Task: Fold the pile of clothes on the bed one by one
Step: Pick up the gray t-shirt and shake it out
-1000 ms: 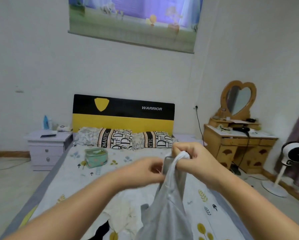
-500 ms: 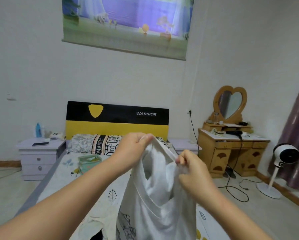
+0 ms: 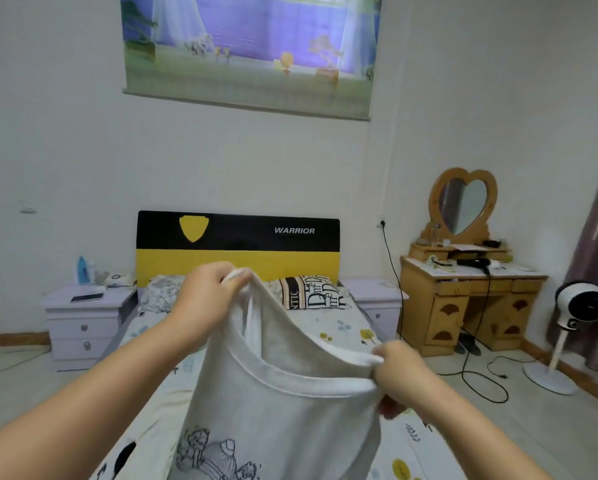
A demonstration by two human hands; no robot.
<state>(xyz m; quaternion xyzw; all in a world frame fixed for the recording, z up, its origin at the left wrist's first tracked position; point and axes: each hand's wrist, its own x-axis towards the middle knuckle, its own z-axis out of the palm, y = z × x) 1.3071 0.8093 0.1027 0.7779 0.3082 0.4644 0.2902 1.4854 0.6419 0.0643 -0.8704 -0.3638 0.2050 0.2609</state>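
A light grey T-shirt (image 3: 280, 420) with a black line drawing low on its front hangs in the air over the bed (image 3: 342, 327). My left hand (image 3: 209, 292) pinches its top edge high up near the pillows. My right hand (image 3: 403, 372) grips the white neckband lower and to the right, stretching the neck opening wide. The shirt hides most of the bed behind it. A bit of black and white cloth (image 3: 124, 455) from the pile shows at the lower left under my forearm.
Patterned pillows (image 3: 311, 292) lie under a black and yellow headboard (image 3: 238, 247). A lilac nightstand (image 3: 86, 317) stands left of the bed, another to the right. A wooden dressing table (image 3: 470, 299) with heart mirror, a floor cable and a white fan (image 3: 581, 303) stand at right.
My hands have moved apart, the left one rising and the right one dropping to the right. The bunched shirt has spread open, showing its neckband and print.
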